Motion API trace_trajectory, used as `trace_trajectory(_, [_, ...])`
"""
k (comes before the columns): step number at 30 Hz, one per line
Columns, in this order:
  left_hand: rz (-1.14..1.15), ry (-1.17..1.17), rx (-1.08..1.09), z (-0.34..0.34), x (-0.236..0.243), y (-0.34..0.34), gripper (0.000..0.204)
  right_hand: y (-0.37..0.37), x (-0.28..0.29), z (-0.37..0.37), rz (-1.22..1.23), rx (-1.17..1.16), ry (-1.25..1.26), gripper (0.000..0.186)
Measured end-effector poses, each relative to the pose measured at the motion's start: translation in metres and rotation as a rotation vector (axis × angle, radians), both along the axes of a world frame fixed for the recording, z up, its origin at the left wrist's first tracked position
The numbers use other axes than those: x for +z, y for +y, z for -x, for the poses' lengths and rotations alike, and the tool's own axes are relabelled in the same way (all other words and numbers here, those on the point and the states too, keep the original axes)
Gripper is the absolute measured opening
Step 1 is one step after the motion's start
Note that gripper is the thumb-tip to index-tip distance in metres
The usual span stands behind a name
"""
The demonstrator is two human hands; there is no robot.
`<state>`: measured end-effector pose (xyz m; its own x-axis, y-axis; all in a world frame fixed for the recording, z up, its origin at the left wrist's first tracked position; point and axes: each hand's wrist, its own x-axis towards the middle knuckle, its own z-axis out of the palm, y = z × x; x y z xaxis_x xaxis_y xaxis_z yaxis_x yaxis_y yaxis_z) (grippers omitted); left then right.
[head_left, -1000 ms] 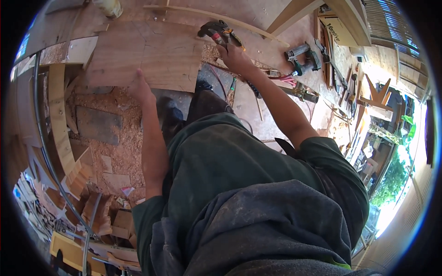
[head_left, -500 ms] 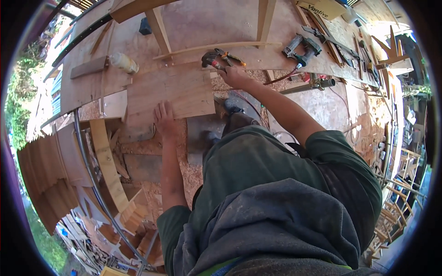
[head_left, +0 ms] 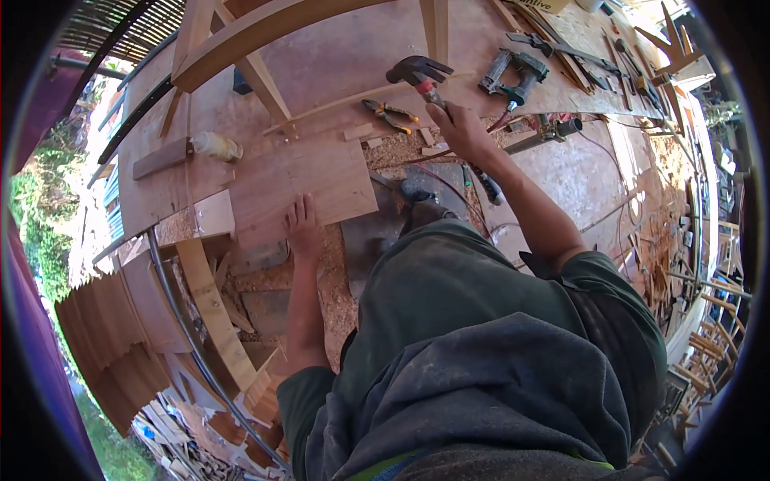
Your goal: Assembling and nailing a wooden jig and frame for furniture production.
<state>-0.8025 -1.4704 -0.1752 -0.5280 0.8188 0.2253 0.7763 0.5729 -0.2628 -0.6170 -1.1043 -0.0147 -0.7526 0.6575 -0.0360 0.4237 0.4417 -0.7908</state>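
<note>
My right hand [head_left: 465,134] is wrapped round the handle of a claw hammer [head_left: 419,70] with a dark head and a red band below it. The hammer is held up over the workbench. My left hand [head_left: 304,230] lies with its fingers stretched out on the near edge of a thin plywood panel [head_left: 321,180]. Pliers [head_left: 388,115] with orange and black handles lie on the bench beyond the panel, their jaws pointing left. Small wood offcuts [head_left: 358,132] lie between the panel and the pliers.
A bottle [head_left: 216,147] lies beside a wood block [head_left: 163,159] to the left. A wooden frame [head_left: 265,36] stands at the far side. A nail gun [head_left: 517,78] with a red hose lies to the right. Shavings and a metal pipe [head_left: 569,127] are near my right forearm.
My right hand has raised the hammer from beside the pliers and moved it right. The pliers stay on the bench. My left hand is still on the panel; the view has shifted slightly.
</note>
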Motion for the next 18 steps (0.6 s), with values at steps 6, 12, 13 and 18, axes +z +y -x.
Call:
trace_trajectory(6, [0.072, -0.145, 0.008, 0.000, 0.032, 0.005, 0.067, -0.001, -0.020, -0.037, 0.071, -0.042, -0.119, 0.054])
trace_trajectory(12, [0.015, -0.261, 0.068, -0.003, 0.021, -0.002, 0.075, -0.017, -0.062, -0.047, 0.162, -0.029, -0.151, 0.055])
trace_trajectory(13, [-0.007, -0.322, 0.131, -0.003, 0.018, -0.002, 0.075, -0.018, -0.070, -0.040, 0.216, -0.003, -0.197, 0.055])
trace_trajectory(18, [-0.085, -0.203, 0.132, -0.005, -0.017, 0.002, 0.067, -0.028, -0.087, -0.018, 0.342, 0.081, -0.349, 0.056])
